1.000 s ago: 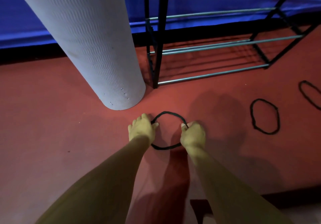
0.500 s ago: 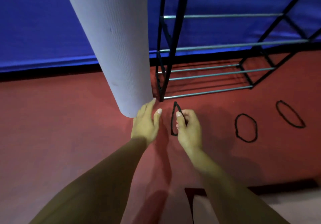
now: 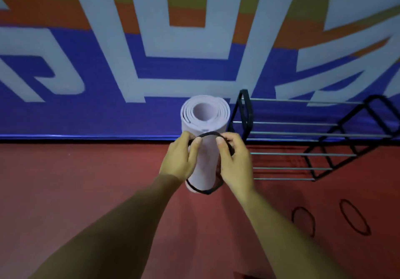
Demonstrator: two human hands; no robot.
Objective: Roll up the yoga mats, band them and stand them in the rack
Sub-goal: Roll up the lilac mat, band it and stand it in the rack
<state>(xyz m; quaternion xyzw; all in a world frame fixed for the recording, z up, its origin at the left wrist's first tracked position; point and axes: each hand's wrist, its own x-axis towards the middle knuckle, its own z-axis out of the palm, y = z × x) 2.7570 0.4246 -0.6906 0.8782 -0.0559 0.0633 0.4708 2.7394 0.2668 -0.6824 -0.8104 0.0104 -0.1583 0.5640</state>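
**Change since earlier frames:** the black elastic band (image 3: 208, 134), half a second ago held in the right hand alone beside the roll's foot, is now held by both hands and looped round the mat. The view has risen to look down on the roll's top end.

**Wall banner** (image 3: 108, 114): blue ground with orange and olive stripes. The large white lettering is cropped and cannot be read.

**Floor** (image 3: 86, 192): red, and carries everything.

**Rack** (image 3: 303, 135): black frame with grey rails, at the floor's far edge against the banner. No mats are in it.

**Rolled yoga mat** (image 3: 205, 114): pale lilac, standing upright at the far edge, just left of the rack. It is probably light, soft foam that springs open unless banded, so it is best gripped round mid-length. No label is visible.

**Left hand** (image 3: 180, 159), **right hand** (image 3: 234, 161): on either side of the roll, fingers and thumbs pinching the band.

**Band in use:** stretched, slanting round the roll. It is likely snappy.

**Spare bands** (image 3: 292, 219) (image 3: 341, 207): two, lying flat towards the floor's right edge.
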